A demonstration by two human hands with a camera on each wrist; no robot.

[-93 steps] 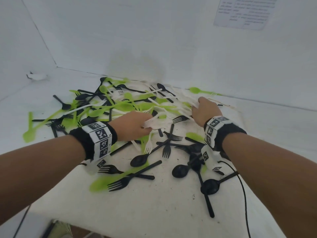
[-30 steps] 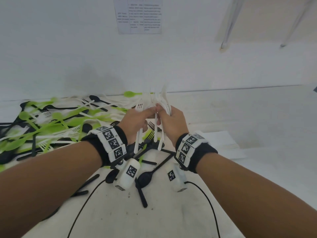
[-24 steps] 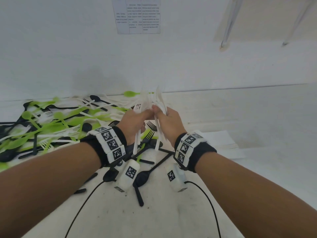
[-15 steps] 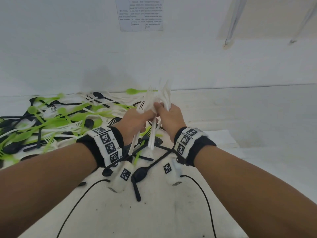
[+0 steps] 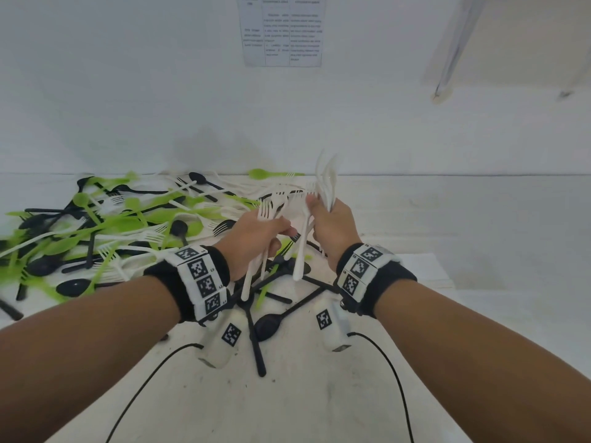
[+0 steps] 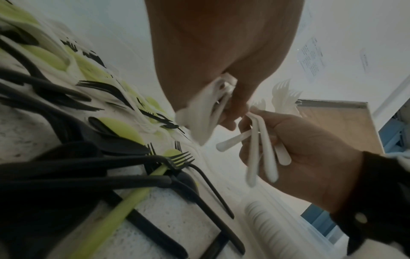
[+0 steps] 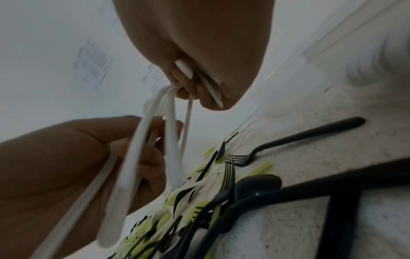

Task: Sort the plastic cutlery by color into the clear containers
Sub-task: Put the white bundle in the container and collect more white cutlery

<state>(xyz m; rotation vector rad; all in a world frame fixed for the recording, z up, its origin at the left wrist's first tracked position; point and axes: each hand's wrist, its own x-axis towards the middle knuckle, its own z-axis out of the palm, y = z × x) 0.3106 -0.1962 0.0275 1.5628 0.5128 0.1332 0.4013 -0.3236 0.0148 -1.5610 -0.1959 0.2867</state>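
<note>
Both hands are raised side by side over the table, each gripping a bunch of white plastic cutlery. My left hand (image 5: 256,231) holds white forks (image 5: 271,206), tines up, handles hanging below the fist. My right hand (image 5: 332,225) grips more white cutlery (image 5: 326,180) pointing upward. From the left wrist, my right hand (image 6: 306,149) shows with white handles (image 6: 264,154) across its palm. From the right wrist, my left hand (image 7: 73,166) shows with long white handles (image 7: 133,149) hanging. Green, black and white cutlery (image 5: 105,225) lies heaped at left. No clear container is visible.
Black forks and spoons (image 5: 268,318) lie crossed on the white table (image 5: 287,404) right under my hands. Wrist camera cables (image 5: 393,378) trail toward me. A white wall with a printed sheet (image 5: 283,30) stands behind. A stack of white lids (image 6: 272,226) lies to the right.
Both hands lifted white cutlery out of the pile and drew together in the air. In the last second they stay close, with the bunches shifting slightly between them.
</note>
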